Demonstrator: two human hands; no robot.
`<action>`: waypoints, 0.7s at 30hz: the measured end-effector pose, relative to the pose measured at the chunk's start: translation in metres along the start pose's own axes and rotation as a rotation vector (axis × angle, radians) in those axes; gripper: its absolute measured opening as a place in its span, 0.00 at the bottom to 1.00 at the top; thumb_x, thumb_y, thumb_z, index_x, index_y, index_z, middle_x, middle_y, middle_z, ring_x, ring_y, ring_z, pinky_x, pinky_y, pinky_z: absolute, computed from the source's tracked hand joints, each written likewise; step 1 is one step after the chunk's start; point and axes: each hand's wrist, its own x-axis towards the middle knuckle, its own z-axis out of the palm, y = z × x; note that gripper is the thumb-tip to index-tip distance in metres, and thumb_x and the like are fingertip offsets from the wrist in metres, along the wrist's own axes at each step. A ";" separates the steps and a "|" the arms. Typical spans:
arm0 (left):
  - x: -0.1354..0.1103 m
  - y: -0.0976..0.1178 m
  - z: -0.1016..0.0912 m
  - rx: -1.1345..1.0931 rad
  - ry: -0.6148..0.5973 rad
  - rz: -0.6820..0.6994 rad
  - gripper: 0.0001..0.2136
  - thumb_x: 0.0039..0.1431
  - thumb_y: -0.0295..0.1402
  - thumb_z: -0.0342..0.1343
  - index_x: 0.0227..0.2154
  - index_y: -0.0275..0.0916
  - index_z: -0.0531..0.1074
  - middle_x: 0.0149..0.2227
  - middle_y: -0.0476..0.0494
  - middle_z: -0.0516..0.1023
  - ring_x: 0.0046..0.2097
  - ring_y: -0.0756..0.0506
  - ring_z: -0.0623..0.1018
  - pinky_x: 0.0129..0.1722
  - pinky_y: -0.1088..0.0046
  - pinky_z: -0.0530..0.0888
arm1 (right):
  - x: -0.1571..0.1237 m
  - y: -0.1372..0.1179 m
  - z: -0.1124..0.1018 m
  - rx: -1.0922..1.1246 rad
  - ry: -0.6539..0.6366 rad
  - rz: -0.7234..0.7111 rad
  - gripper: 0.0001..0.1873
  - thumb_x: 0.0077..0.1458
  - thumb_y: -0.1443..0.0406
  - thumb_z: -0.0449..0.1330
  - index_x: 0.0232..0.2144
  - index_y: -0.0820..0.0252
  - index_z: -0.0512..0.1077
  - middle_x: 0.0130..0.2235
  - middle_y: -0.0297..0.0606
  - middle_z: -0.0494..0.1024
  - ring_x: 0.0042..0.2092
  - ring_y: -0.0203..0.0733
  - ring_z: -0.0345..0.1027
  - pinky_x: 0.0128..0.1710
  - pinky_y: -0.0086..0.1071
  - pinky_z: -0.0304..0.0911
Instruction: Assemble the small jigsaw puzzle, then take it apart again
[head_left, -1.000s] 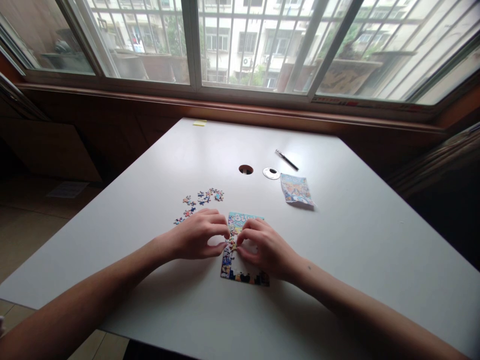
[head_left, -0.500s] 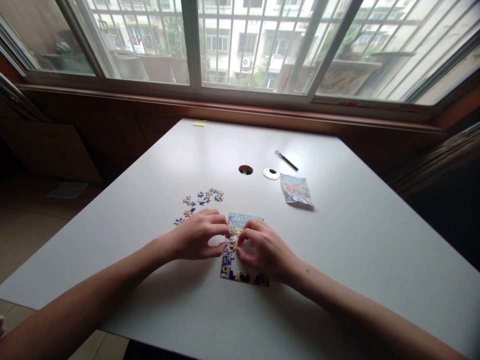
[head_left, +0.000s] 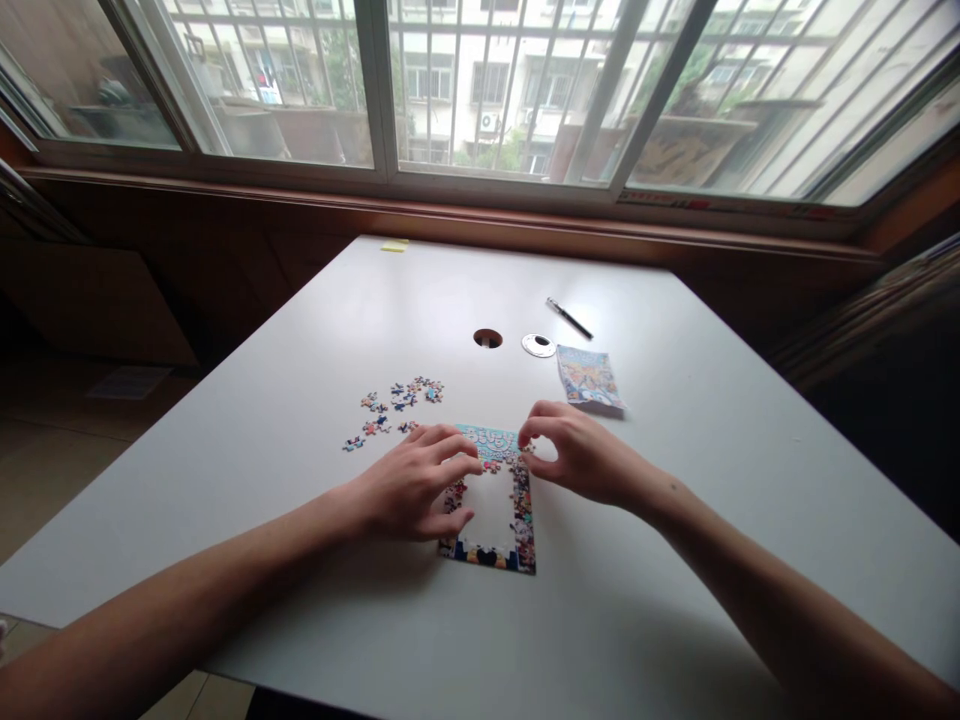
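Pinched piece [head_left: 528, 449] in right hand [head_left: 576, 452], puzzle lettering [head_left: 495, 441] blurred

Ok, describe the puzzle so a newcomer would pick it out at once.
Find the white table by the window, then the flat rectangular puzzle between the left hand and the right hand. The left hand partly covers its left edge. Unlike the loose pieces to its left or the printed sheet nearer the window, it forms a colourful border around a white middle.
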 end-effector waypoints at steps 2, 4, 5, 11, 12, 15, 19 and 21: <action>0.001 0.000 0.002 0.000 0.009 -0.006 0.17 0.60 0.39 0.54 0.49 0.40 0.69 0.51 0.39 0.74 0.55 0.37 0.69 0.52 0.58 0.66 | -0.002 0.012 -0.007 -0.017 0.000 0.055 0.05 0.54 0.68 0.61 0.35 0.58 0.75 0.38 0.39 0.76 0.38 0.41 0.69 0.39 0.36 0.64; 0.002 -0.001 0.003 -0.005 0.012 -0.014 0.16 0.59 0.39 0.54 0.49 0.40 0.69 0.51 0.39 0.74 0.54 0.37 0.69 0.52 0.58 0.66 | -0.004 0.023 -0.014 -0.018 -0.023 0.093 0.05 0.53 0.68 0.61 0.34 0.57 0.76 0.36 0.38 0.76 0.36 0.41 0.69 0.37 0.35 0.64; 0.002 -0.002 0.003 -0.008 0.010 -0.017 0.16 0.59 0.39 0.55 0.49 0.41 0.69 0.51 0.39 0.74 0.54 0.37 0.69 0.52 0.58 0.66 | -0.004 0.027 -0.016 -0.008 -0.039 0.104 0.05 0.53 0.67 0.61 0.34 0.57 0.76 0.35 0.38 0.77 0.36 0.41 0.70 0.36 0.35 0.64; 0.003 -0.003 0.004 -0.031 0.016 -0.025 0.17 0.58 0.38 0.56 0.49 0.41 0.69 0.51 0.40 0.73 0.54 0.38 0.69 0.53 0.58 0.66 | 0.000 0.022 -0.006 0.033 -0.067 0.081 0.04 0.55 0.65 0.63 0.33 0.57 0.78 0.34 0.38 0.78 0.33 0.38 0.71 0.35 0.33 0.65; 0.003 -0.004 0.004 -0.033 0.017 -0.026 0.17 0.58 0.37 0.56 0.49 0.41 0.69 0.51 0.40 0.73 0.54 0.38 0.69 0.53 0.58 0.67 | 0.001 0.019 -0.004 0.030 -0.063 0.087 0.03 0.54 0.66 0.63 0.32 0.58 0.78 0.33 0.38 0.77 0.32 0.38 0.70 0.34 0.33 0.65; 0.002 -0.004 0.004 -0.040 0.014 -0.026 0.16 0.57 0.37 0.56 0.48 0.40 0.69 0.50 0.39 0.73 0.54 0.37 0.69 0.53 0.58 0.67 | 0.003 0.012 0.000 0.015 -0.047 0.122 0.03 0.52 0.68 0.63 0.28 0.59 0.78 0.31 0.38 0.76 0.30 0.37 0.70 0.31 0.33 0.65; 0.002 -0.004 0.004 -0.051 0.017 -0.029 0.16 0.57 0.38 0.57 0.47 0.41 0.68 0.50 0.39 0.73 0.53 0.37 0.69 0.53 0.58 0.67 | 0.002 0.012 -0.003 0.016 -0.060 0.106 0.02 0.50 0.70 0.64 0.27 0.60 0.76 0.30 0.37 0.75 0.29 0.37 0.69 0.30 0.31 0.65; 0.002 -0.004 0.004 -0.055 0.022 -0.032 0.16 0.57 0.38 0.57 0.47 0.40 0.68 0.50 0.39 0.73 0.53 0.37 0.69 0.52 0.58 0.67 | 0.001 0.015 -0.005 0.014 -0.074 0.095 0.01 0.50 0.70 0.64 0.27 0.60 0.76 0.30 0.37 0.75 0.30 0.37 0.68 0.30 0.31 0.64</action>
